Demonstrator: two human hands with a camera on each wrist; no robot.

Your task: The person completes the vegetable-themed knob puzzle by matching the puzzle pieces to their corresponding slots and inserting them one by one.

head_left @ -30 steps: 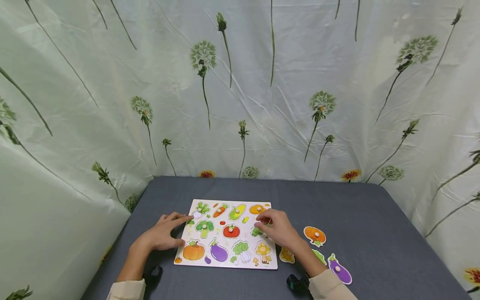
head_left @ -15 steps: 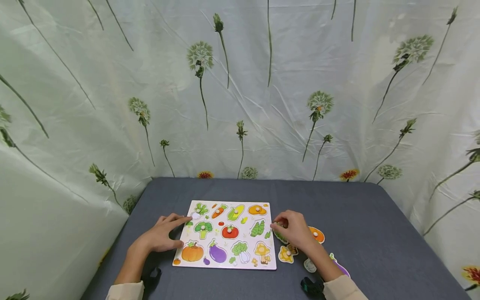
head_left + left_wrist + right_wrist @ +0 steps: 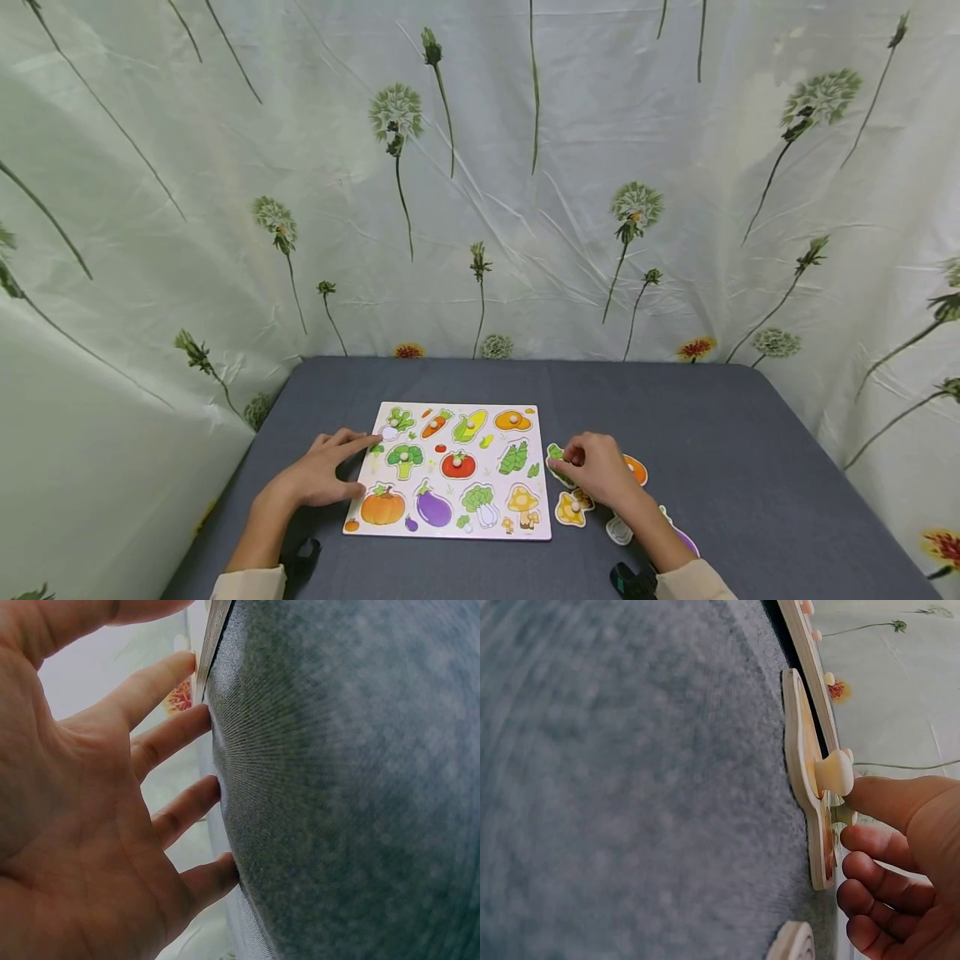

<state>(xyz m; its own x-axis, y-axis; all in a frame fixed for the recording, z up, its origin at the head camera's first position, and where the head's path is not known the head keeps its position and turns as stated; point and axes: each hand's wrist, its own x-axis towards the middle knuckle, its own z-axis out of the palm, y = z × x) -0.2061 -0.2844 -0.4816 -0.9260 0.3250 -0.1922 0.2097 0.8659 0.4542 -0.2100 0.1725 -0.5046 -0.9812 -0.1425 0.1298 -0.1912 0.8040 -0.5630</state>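
The green piece (image 3: 556, 452) is seen on the bench (image 3: 675, 400), just beside the board's (image 3: 487, 467) right edge, its knob pinched between thumb and index finger by the right grip (image 3: 600, 467). It is best handled by that knob and held level, so the adjoining mushroom (image 3: 570, 508), toward the bench's near edge, is not nudged. The board should be steadied at its left edge by the spread left grip (image 3: 321, 471). Rightward, room is narrowed by the orange piece (image 3: 637, 468); more is offered toward the bench's far edge.

No readable text, numbers or labels anywhere.
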